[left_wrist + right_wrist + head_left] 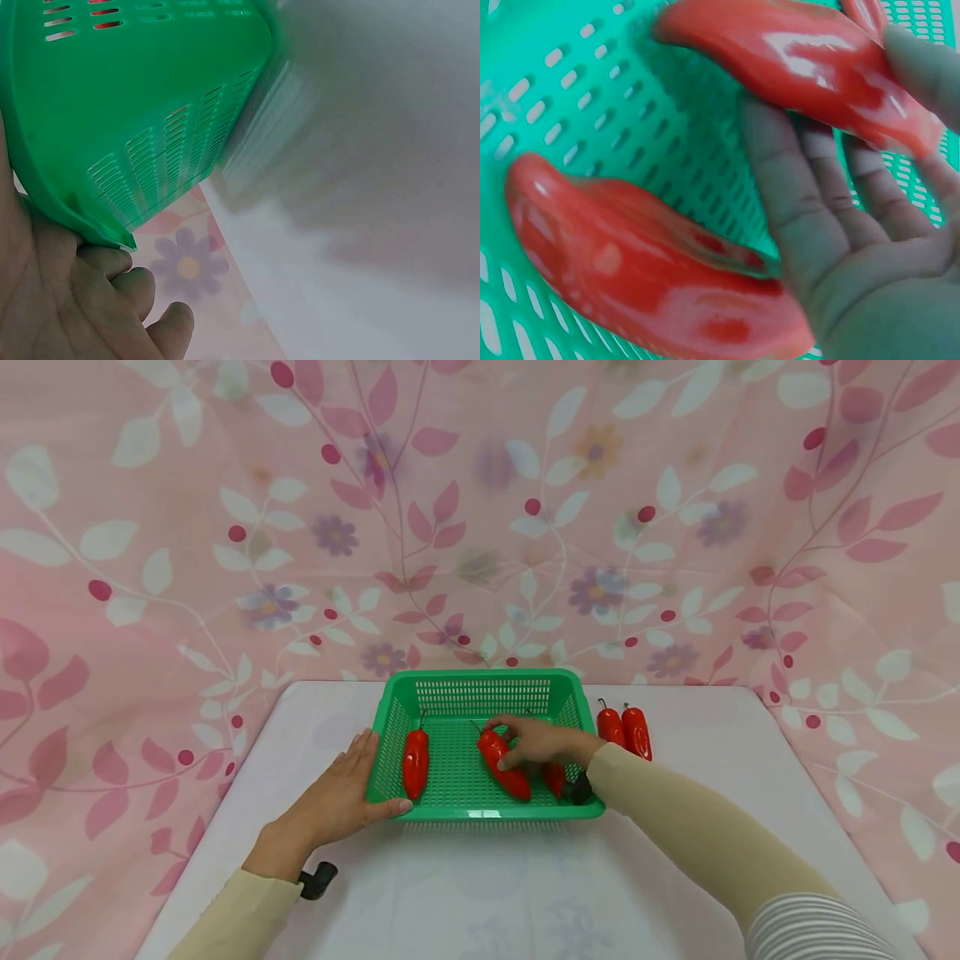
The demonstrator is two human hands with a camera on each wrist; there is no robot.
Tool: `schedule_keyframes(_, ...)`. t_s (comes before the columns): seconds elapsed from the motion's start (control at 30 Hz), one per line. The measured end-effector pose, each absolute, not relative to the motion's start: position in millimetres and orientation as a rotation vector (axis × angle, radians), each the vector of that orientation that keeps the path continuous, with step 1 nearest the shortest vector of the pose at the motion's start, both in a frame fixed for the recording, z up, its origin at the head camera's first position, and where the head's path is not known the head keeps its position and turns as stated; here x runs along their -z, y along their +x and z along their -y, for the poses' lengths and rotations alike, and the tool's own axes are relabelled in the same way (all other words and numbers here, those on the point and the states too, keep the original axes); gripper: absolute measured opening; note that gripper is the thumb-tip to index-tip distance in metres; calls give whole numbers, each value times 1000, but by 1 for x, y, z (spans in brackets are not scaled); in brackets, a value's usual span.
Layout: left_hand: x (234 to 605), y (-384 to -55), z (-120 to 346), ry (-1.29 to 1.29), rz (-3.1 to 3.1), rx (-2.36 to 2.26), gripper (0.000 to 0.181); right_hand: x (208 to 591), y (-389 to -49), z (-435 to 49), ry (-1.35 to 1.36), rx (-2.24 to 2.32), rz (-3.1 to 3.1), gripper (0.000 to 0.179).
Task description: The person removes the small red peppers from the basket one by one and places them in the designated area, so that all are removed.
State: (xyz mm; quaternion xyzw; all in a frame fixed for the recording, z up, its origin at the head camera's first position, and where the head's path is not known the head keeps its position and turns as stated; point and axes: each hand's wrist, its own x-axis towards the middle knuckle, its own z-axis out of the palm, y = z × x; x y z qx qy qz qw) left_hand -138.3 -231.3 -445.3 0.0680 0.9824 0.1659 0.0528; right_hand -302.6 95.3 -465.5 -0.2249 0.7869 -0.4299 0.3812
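Observation:
A green plastic basket point(480, 814) with slotted walls stands on the table with several long glossy red peppers in and beside it. Inside it, my right hand point(536, 741) holds the middle red pepper point(513, 783) between thumb and fingers, also clear in the right wrist view. Another red pepper point(416, 764) lies along the left side, and one more point(553, 778) is partly hidden under my right wrist. My left hand point(341, 797) rests against the basket's left wall, fingers extended and thumb on the front corner; in the left wrist view the fingers touch the rim point(52, 206).
Two more red peppers point(637, 732) lie side by side on the white-covered table point(480, 885), just right of the basket; my right sleeve point(697, 827) covers their lower ends. A pink floral cloth point(480, 527) hangs behind the table.

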Motion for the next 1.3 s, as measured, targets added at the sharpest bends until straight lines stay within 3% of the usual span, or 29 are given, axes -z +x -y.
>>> schedule_keyframes(0.77,442,-137,231,207,-2975,-524,133,433,-320,-116,-553,1636,-2018,75)
schedule_keyframes(1.3,444,-137,233,216,-2967,-516,135,414,-326,-143,-532,1757,-2058,70)
